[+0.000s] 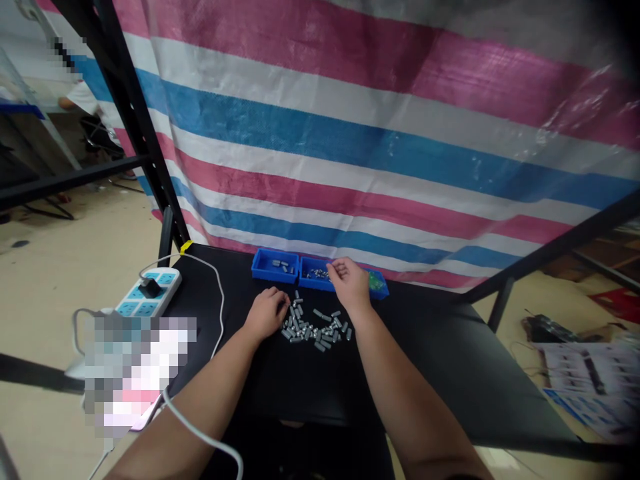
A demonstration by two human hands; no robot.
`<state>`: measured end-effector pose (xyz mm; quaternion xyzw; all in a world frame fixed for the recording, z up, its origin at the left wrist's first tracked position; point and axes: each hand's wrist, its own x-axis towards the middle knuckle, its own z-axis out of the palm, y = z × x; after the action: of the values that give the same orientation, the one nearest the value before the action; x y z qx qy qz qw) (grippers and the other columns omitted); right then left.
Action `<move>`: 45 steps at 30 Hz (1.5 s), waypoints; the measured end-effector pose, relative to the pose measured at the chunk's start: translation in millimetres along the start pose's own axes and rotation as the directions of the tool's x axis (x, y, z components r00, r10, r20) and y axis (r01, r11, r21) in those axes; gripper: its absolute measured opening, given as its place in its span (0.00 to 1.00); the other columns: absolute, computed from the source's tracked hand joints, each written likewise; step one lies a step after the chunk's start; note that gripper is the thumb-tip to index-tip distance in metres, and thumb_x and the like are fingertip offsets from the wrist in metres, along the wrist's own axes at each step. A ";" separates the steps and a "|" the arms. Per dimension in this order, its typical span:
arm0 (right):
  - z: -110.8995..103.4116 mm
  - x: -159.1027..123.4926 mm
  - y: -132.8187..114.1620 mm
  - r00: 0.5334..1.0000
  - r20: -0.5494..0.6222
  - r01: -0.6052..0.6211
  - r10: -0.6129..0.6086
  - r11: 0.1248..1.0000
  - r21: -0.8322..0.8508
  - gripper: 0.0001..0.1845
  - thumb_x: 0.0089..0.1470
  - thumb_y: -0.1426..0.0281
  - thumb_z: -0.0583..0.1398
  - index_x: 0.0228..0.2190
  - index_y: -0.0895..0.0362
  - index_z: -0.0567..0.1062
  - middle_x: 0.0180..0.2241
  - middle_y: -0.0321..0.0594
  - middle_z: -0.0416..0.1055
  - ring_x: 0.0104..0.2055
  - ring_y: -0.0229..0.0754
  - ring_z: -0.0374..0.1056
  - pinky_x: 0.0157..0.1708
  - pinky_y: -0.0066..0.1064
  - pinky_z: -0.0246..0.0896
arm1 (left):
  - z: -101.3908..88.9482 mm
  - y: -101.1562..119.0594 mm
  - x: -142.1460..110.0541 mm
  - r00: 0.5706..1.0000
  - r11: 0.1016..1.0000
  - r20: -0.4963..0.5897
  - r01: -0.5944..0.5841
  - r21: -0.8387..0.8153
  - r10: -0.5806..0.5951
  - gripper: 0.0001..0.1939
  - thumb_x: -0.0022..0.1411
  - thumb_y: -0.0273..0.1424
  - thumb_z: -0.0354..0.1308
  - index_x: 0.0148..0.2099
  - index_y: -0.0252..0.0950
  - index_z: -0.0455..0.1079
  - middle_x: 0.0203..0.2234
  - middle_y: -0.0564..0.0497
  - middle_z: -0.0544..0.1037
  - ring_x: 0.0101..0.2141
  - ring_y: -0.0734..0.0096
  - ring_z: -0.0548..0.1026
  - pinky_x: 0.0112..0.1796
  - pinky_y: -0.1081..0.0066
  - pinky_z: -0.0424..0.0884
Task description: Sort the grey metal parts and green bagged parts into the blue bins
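Note:
A loose pile of small grey metal cylinders [307, 331] lies on the black table. My left hand [267, 313] rests at the pile's left edge, fingers curled together; whatever is in them is hidden. My right hand [350, 283] is over the middle blue tray [316, 283], which holds small shiny metal parts [317, 273]. Its thumb and fingers are pinched, and anything between them is too small to make out. The left blue tray [275, 272] has several grey cylinders [283, 267] in it. Green pieces [374, 280] fill the right blue tray [383, 290], partly behind my right hand.
On the left stand a white power strip [170, 287] with a black plug [150, 287] and a blurred-out device [145, 373]. A white cable [220, 287] crosses the table [445, 360]. Behind the trays hangs a striped sheet [350, 133] on a black frame. A person [93, 110] is at far left.

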<state>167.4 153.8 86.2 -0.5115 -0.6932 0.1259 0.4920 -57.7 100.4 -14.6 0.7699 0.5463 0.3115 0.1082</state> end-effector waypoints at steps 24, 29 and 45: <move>0.6 -73.3 31.1 0.839 0.540 0.150 0.072 0.923 -0.355 0.05 0.52 0.74 0.64 0.32 0.52 0.77 0.34 0.38 0.75 0.40 0.44 0.68 0.40 0.32 0.61 | -1.2 2.6 2.0 1.000 1.000 0.008 0.010 -0.001 -0.010 0.06 0.66 0.31 0.54 0.39 0.38 0.73 0.36 0.47 0.74 0.40 0.62 0.73 0.43 0.64 0.67; 11.1 -67.5 21.5 0.862 0.493 0.021 0.119 0.963 -0.269 0.07 0.53 0.71 0.62 0.36 0.51 0.74 0.31 0.34 0.76 0.31 0.39 0.69 0.32 0.27 0.59 | -0.5 1.5 2.1 1.000 1.000 0.007 0.022 -0.014 -0.022 0.07 0.66 0.31 0.54 0.38 0.39 0.73 0.36 0.47 0.74 0.39 0.62 0.73 0.42 0.64 0.67; 74.5 17.4 -19.8 0.988 0.075 -0.154 0.136 0.925 0.348 0.16 0.57 0.56 0.60 0.41 0.53 0.68 0.30 0.36 0.71 0.26 0.38 0.69 0.24 0.27 0.67 | -5.4 2.5 1.2 1.000 0.997 0.010 0.013 -0.072 -0.012 0.06 0.65 0.30 0.54 0.37 0.39 0.72 0.33 0.48 0.73 0.38 0.63 0.72 0.41 0.66 0.67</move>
<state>95.6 183.9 73.2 -0.4613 -0.6315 0.2969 0.5479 -58.7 99.6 -8.7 0.7636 0.5389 0.3267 0.1407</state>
